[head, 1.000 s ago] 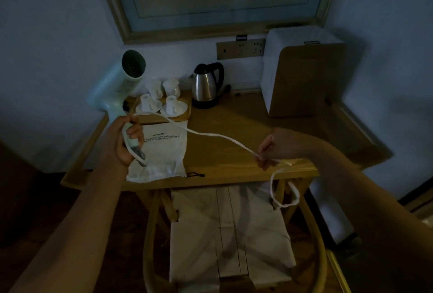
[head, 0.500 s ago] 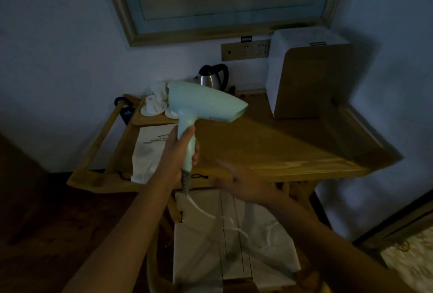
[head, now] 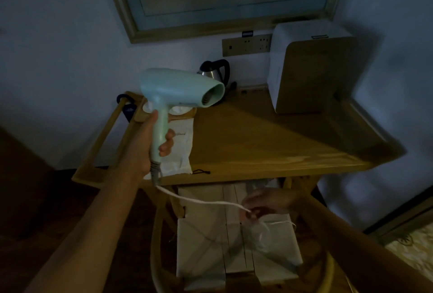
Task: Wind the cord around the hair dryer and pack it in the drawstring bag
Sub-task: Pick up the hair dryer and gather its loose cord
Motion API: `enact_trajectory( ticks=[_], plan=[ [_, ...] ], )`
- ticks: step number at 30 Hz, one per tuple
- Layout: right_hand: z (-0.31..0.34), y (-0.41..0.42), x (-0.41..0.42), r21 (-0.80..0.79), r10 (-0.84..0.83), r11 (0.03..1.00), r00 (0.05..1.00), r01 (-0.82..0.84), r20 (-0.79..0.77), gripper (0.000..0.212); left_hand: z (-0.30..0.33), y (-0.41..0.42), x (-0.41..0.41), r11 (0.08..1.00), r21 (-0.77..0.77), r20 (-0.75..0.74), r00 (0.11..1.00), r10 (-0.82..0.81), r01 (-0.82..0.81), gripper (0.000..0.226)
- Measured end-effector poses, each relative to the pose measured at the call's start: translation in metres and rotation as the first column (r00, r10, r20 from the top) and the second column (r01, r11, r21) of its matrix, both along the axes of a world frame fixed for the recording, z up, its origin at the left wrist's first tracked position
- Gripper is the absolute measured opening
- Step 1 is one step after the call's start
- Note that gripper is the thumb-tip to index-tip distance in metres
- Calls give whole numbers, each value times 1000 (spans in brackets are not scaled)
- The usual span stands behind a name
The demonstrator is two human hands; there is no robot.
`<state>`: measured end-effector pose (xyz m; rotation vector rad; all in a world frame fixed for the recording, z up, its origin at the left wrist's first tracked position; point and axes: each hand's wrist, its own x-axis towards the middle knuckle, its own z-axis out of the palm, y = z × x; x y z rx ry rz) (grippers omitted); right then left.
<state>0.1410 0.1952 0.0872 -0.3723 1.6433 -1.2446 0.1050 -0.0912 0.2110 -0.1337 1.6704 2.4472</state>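
My left hand (head: 150,149) grips the handle of the pale green hair dryer (head: 178,86), held upright above the table's left end with its nozzle pointing right. The white cord (head: 199,201) runs from the handle's base down and right to my right hand (head: 267,203), which pinches it below the table's front edge, over the chair seat. More cord hangs blurred under that hand. The white drawstring bag (head: 180,152) lies flat on the table behind the dryer handle, partly hidden by my left hand.
The wooden table (head: 269,142) carries a steel kettle (head: 215,72), a tray with white cups (head: 180,111) and a white-and-wood box (head: 311,70) at the back right. A chair with a white cushion (head: 210,245) stands under the front edge.
My left hand swung the dryer from the far left to the middle, nozzle now turned right. My right hand dropped from table height to below the edge and now pinches the cord there.
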Motion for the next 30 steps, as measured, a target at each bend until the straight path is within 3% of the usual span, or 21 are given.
enact_trajectory(
  ticks=[4, 7, 10, 13, 15, 17, 19, 21, 24, 26, 30],
  plan=[
    [17, 13, -28, 126, 26, 992, 993, -11, -115, 23, -4, -21, 10, 999, 0, -34, 998, -52, 52, 35],
    [35, 22, -52, 133, -21, 990, 987, 43, -161, 20, -15, -26, 20, 989, 13, 3, 989, -147, 147, 39],
    [62, 23, -68, 107, -115, 984, 972, 139, -206, 18, -24, -21, 29, 976, -14, 39, 976, -216, 216, 63],
    [90, 12, -79, 97, -170, 971, 914, 220, -368, 16, -32, -5, 38, 974, -84, 88, 976, -201, 208, 54],
    [108, 3, -82, 114, -158, 963, 855, 244, -494, 16, -36, 8, 43, 954, -233, 95, 981, -170, 188, 46],
    [121, -6, -84, 119, -184, 948, 817, 294, -547, 14, -36, 19, 47, 865, -457, 89, 979, -185, 205, 32],
    [129, -15, -87, 108, -218, 935, 788, 337, -576, 16, -36, 29, 48, 715, -676, 40, 977, -210, 181, 13],
    [132, -22, -88, 127, -226, 922, 777, 364, -587, 23, -40, 37, 46, 577, -808, -47, 964, -261, 117, 12],
    [134, -25, -84, 103, -323, 891, 777, 442, -541, 23, -47, 39, 41, 429, -903, -167, 936, -309, -20, 57],
    [137, -25, -80, 46, -382, 881, 766, 470, -517, 24, -46, 38, 38, 373, -914, -263, 933, -245, -160, 66],
    [141, -23, -75, -32, -489, 843, 739, 538, -463, 19, -46, 38, 33, 50, -913, -403, 875, -269, -405, 58]
  ],
)
